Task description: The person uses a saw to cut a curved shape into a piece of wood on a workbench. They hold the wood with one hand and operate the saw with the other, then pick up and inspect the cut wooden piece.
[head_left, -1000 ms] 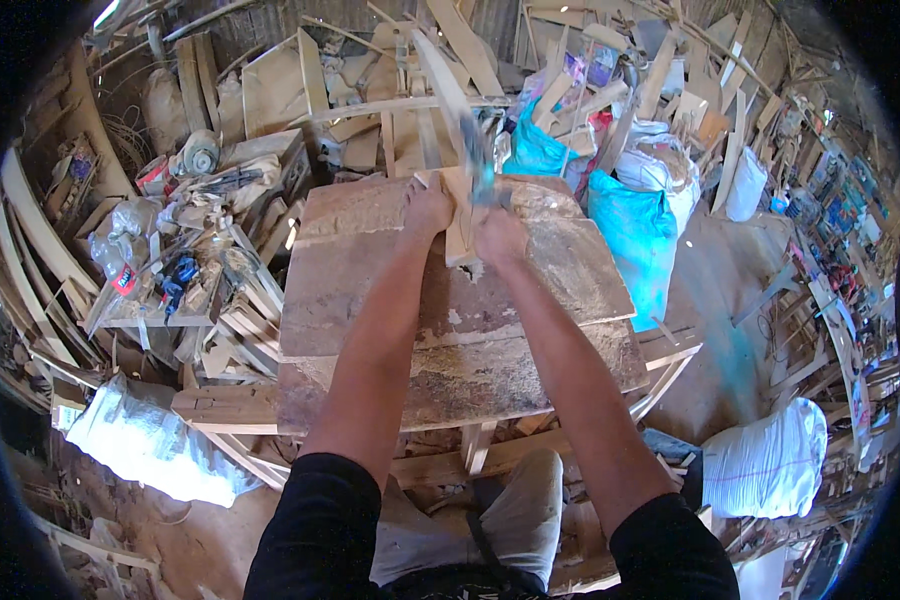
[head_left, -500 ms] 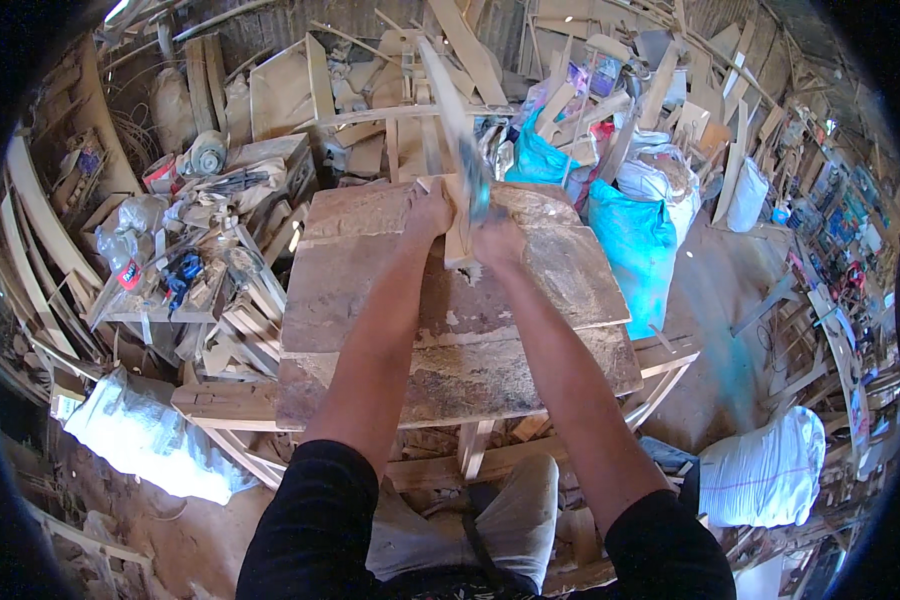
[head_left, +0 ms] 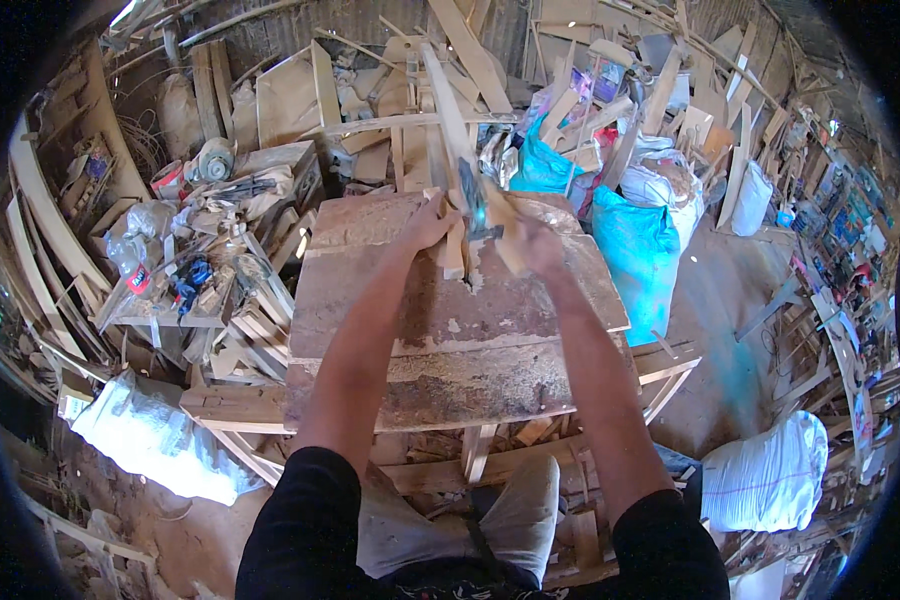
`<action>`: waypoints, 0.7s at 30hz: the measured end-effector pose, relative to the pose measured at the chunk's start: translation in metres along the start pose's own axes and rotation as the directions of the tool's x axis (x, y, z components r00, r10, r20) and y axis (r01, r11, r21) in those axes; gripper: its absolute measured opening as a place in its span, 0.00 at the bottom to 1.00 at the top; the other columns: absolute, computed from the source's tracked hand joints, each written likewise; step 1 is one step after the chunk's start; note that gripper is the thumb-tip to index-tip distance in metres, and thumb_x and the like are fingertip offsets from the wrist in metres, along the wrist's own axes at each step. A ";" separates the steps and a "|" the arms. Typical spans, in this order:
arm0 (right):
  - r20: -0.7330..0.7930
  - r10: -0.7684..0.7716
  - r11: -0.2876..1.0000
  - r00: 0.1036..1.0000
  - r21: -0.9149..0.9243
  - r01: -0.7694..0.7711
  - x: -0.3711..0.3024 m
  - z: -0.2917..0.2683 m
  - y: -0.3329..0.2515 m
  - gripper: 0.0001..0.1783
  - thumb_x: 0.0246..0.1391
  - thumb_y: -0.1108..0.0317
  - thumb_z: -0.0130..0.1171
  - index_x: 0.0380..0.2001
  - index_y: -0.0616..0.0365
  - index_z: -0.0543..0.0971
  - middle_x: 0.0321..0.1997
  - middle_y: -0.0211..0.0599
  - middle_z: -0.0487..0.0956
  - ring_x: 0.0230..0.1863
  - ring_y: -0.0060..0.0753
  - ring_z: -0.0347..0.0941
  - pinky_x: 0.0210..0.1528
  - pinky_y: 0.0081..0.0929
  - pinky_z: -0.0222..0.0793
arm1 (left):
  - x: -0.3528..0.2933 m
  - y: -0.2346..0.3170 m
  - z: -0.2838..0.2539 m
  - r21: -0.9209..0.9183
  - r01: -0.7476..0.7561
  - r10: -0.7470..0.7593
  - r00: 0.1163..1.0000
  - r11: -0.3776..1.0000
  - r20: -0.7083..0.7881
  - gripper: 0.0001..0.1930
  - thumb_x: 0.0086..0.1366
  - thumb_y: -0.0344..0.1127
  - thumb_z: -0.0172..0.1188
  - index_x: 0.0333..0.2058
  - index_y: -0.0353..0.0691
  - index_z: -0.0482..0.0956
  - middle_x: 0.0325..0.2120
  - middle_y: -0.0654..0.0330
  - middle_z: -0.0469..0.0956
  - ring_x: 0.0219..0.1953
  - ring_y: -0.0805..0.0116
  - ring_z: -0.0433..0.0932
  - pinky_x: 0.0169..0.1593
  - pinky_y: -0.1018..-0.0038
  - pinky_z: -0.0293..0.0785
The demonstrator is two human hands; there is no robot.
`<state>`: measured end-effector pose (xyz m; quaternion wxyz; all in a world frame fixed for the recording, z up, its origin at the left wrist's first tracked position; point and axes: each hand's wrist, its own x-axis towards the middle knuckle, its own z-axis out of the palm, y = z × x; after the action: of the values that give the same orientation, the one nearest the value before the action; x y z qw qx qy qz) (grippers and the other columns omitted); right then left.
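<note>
A worn brown wooden worktable (head_left: 370,300) stands in front of me. At its far middle, my left hand (head_left: 431,222) is closed on a short light wood block (head_left: 455,250) that lies on the tabletop. My right hand (head_left: 540,247), smeared by motion, grips a second wood piece (head_left: 508,240), tilted and set off to the right. Between the two pieces a long pale upright strip (head_left: 444,95) comes down to a dark metal part (head_left: 468,183) with a bluish blur at its foot. A narrow dark slot (head_left: 473,283) shows in the tabletop nearer me.
Left of the table, a cluttered stand holds a plastic bottle (head_left: 133,272), rags and wood offcuts (head_left: 255,315). At the right stand a turquoise sack (head_left: 632,250) and a stuffed white sack (head_left: 765,475). Scrap boards (head_left: 470,50) lean at the back.
The wood between my hands now shows as two separate pieces. My right hand has moved right with one piece, while my left hand stays beside the other.
</note>
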<state>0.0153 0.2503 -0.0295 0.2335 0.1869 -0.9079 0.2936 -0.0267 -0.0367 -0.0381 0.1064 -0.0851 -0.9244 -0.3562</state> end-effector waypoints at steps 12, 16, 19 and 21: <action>-0.076 -0.065 0.971 0.995 -0.233 0.045 -0.150 -0.126 0.069 0.21 0.60 0.76 0.53 0.57 0.63 0.79 0.57 0.60 0.81 0.62 0.62 0.75 0.66 0.47 0.71 | -0.074 0.023 -0.065 0.247 -0.192 0.199 0.980 0.950 -0.004 0.25 0.65 0.46 0.69 0.58 0.41 0.81 0.50 0.45 0.84 0.52 0.49 0.83 0.55 0.57 0.78; -0.285 0.094 0.981 0.954 -0.138 -0.138 -0.194 -0.162 0.011 0.19 0.63 0.68 0.60 0.55 0.65 0.80 0.56 0.57 0.82 0.60 0.58 0.78 0.63 0.48 0.72 | -0.148 0.014 -0.111 0.267 -0.150 0.140 0.989 0.952 0.057 0.18 0.69 0.37 0.65 0.55 0.39 0.82 0.49 0.49 0.85 0.52 0.52 0.84 0.57 0.63 0.77; -0.329 0.152 0.987 0.932 0.108 -0.122 -0.230 -0.164 -0.054 0.16 0.65 0.68 0.60 0.52 0.65 0.81 0.53 0.54 0.83 0.56 0.54 0.80 0.60 0.45 0.76 | -0.210 -0.017 -0.152 0.120 -0.331 0.317 0.941 0.936 0.119 0.18 0.68 0.30 0.65 0.57 0.40 0.81 0.50 0.51 0.85 0.50 0.53 0.84 0.56 0.64 0.78; -0.289 0.016 0.981 0.957 0.189 0.041 -0.246 -0.153 -0.095 0.13 0.65 0.70 0.61 0.49 0.64 0.82 0.52 0.52 0.84 0.52 0.50 0.83 0.56 0.42 0.79 | -0.238 0.012 -0.147 0.062 -0.310 0.298 0.942 0.949 0.156 0.19 0.68 0.30 0.64 0.57 0.39 0.80 0.49 0.51 0.84 0.50 0.53 0.83 0.56 0.64 0.77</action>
<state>0.3107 0.3233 -0.0084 0.3463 0.1697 -0.8300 0.4030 0.2250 -0.1461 0.0148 0.0965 -0.2478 -0.9199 -0.2883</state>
